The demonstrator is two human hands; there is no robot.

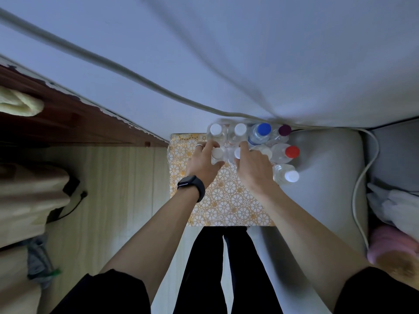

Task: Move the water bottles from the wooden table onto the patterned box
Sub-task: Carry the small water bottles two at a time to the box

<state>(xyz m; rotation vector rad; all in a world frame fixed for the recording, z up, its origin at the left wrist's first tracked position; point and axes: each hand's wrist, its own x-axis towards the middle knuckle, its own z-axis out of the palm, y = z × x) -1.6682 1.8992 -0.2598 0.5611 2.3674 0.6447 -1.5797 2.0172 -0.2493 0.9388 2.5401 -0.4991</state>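
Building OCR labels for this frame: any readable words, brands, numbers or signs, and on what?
No text can be read.
Blue-capped bottle: label band, print too blurred to read.
Watch: screen dark, no digits.
Patterned box: flower pattern only, no lettering.

A pale wall (pixel 249 53) fills the far side under dim, bluish light, and a grey cable (pixel 113 64) runs slantwise across it. At left, a dark wooden surface (pixel 68 118) with a chipped edge carries a folded yellowish towel (pixel 20 105). The floor (pixel 108 189) is light wood-grain plank. At right sits a grey cushion (pixel 328 168), with white cloth (pixel 394 207) beyond it.
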